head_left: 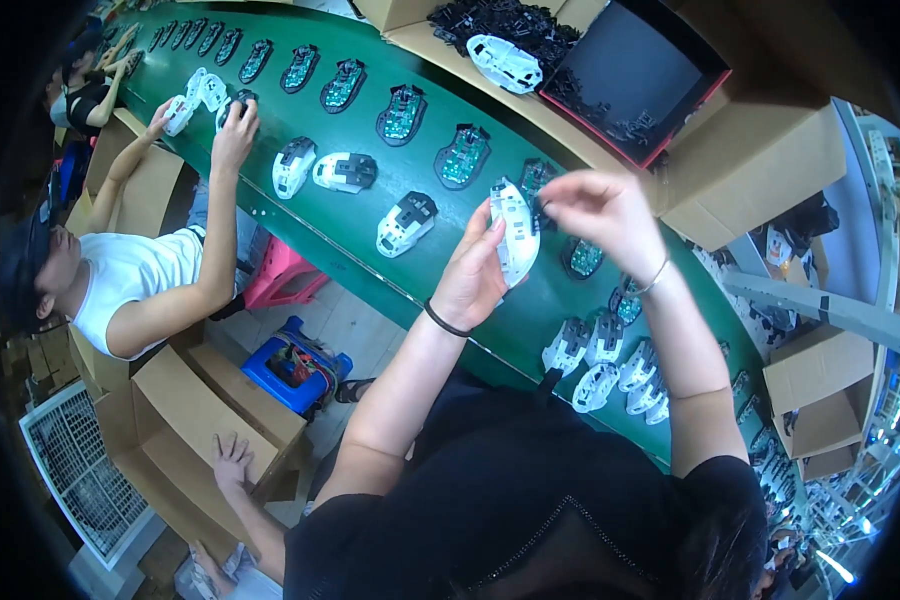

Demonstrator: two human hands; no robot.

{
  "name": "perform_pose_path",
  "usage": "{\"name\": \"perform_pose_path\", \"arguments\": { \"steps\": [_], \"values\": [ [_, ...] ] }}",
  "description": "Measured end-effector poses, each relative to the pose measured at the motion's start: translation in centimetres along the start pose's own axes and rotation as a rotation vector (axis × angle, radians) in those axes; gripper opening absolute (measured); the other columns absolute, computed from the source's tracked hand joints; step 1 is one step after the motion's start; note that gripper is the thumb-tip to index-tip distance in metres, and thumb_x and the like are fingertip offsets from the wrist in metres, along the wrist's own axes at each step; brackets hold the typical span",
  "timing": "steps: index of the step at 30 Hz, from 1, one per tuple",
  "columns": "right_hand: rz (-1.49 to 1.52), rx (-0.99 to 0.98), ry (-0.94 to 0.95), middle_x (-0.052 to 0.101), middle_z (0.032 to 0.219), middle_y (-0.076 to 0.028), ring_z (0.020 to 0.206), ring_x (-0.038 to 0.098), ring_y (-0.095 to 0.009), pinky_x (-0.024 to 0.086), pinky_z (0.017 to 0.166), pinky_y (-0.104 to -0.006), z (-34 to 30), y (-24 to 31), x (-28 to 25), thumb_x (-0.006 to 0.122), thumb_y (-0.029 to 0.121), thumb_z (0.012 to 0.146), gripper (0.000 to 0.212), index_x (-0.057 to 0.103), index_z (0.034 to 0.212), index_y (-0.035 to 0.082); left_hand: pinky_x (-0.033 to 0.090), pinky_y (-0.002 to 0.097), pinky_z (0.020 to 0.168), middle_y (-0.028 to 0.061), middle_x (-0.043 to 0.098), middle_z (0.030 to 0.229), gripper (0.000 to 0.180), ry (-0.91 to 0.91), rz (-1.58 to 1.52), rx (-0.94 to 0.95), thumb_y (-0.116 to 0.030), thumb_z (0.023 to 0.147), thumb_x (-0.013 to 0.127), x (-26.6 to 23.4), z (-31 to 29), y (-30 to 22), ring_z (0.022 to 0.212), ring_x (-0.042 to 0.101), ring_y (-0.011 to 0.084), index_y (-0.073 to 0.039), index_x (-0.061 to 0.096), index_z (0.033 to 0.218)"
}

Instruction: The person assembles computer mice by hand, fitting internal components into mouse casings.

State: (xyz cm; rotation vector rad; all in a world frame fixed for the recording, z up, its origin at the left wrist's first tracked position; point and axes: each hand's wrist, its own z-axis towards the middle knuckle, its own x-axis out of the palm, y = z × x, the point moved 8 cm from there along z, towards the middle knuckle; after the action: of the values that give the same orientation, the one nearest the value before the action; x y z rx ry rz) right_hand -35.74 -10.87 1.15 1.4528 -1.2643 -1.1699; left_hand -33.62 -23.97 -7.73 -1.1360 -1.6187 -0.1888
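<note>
Bench (340, 225), green and super long, runs far left to near right, with a cardboard box (755, 185) along its far right side. Right hand (607, 210) is kinda blurry, fingertips bunched beside the white shell (516, 235), can't tell if they're pinching anything. Left hand (473, 272) grips that shell over the bench. Circuit board (463, 157) lies just past it, far left.

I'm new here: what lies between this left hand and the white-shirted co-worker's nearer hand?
Three white-and-dark shells on the green table, in the head view.
</note>
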Motion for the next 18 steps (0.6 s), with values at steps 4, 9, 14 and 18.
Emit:
{"name": "perform_pose_path", "arguments": {
  "steps": [4, 9, 14, 18],
  "values": [
    [0.143, -0.007, -0.122, 0.065, 0.084, -0.003, 0.075, 0.059, -0.005, 0.050, 0.069, -0.0206, -3.1, -0.1, 0.8, 0.064, -0.001, 0.077, 0.012, 0.066, 0.089, -0.002, 0.048, 0.0306, 0.070, -0.0008, 0.050, 0.114, 0.051, 0.076, 0.101, 0.020, -0.028, 0.091, 0.052, 2.8, -1.4, 0.5, 0.099, 0.054, 0.0125, -0.020, 0.027, 0.136],
    [-0.049, -0.186, -0.274, 0.064, 0.085, -0.006, 0.074, 0.061, -0.009, 0.050, 0.068, -0.0214, -6.5, 1.2, 0.1, 0.064, -0.002, 0.076, 0.011, 0.066, 0.086, -0.001, 0.048, 0.0300, 0.071, -0.0002, 0.050, 0.113, 0.060, 0.121, 0.093, -0.004, -0.022, 0.088, 0.058, 4.1, -3.3, 1.4, 0.098, 0.053, 0.0117, -0.019, 0.024, 0.137],
    [-0.347, -0.363, -0.336, 0.056, 0.093, -0.007, 0.076, 0.056, -0.011, 0.047, 0.068, -0.0225, -9.9, 2.9, 0.7, 0.065, -0.002, 0.076, 0.009, 0.066, 0.085, -0.001, 0.043, 0.0296, 0.089, 0.0049, 0.048, 0.118, 0.076, 0.175, 0.218, 0.051, -0.005, 0.081, 0.063, 5.5, -4.8, 2.2, 0.107, 0.051, 0.0146, -0.012, 0.018, 0.141],
    [0.099, -0.246, -0.413, 0.048, 0.097, -0.004, 0.089, 0.050, -0.012, 0.045, 0.074, -0.0238, -11.2, -0.6, 0.0, 0.068, 0.000, 0.072, 0.042, 0.056, 0.112, 0.003, 0.043, 0.0282, 0.089, 0.0056, 0.048, 0.119, 0.078, 0.166, 0.253, 0.061, 0.000, 0.077, 0.060, 6.0, -5.4, 3.1, 0.107, 0.051, 0.0147, -0.009, 0.018, 0.142]
  ]
}}
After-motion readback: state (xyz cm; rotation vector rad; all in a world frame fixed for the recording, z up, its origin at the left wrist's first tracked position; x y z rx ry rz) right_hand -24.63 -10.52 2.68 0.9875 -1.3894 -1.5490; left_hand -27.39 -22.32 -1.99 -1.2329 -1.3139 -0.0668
